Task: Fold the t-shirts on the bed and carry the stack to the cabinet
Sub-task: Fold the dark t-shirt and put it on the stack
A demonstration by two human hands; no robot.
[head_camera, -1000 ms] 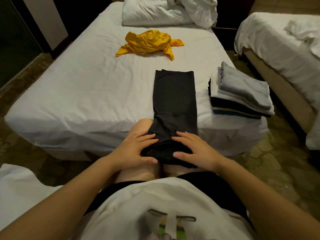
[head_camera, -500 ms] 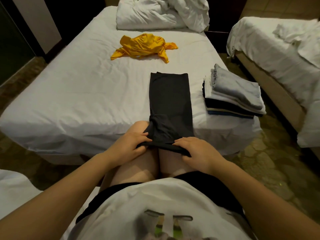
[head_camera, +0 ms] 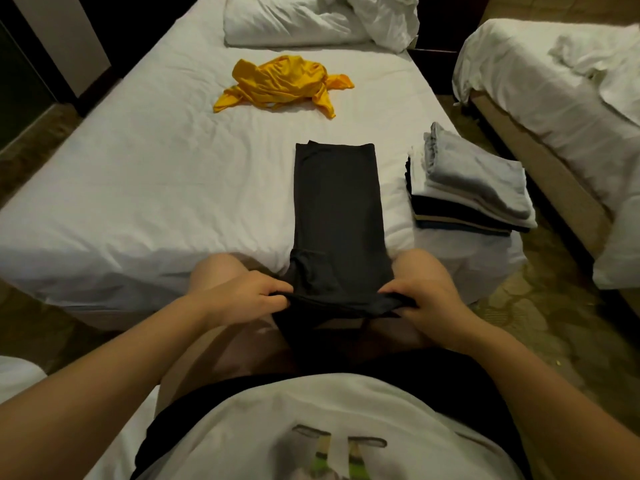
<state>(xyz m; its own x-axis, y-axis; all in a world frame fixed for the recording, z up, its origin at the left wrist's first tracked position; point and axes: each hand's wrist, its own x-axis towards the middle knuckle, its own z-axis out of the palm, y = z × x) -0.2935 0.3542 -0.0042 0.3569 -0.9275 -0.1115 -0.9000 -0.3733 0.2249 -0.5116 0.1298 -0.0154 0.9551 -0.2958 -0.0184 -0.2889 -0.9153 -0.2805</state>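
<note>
The near edge of the black t-shirt [head_camera: 337,209] is gripped at both corners: the left corner is pinched in the curled fingers of the left hand [head_camera: 249,296], the right corner in those of the right hand [head_camera: 426,299]. The shirt, folded into a long narrow strip, is laid straight ahead of the hands on the bed [head_camera: 138,188], and its near end is held off the mattress edge between them. Beyond the right hand, to its outer side, a stack of folded shirts [head_camera: 467,188] is set at the bed's corner, near the strip but apart from it. Far ahead of the left hand a crumpled yellow t-shirt [head_camera: 280,83] is seen on the sheet, with a bundled white duvet [head_camera: 311,22] past it
</note>
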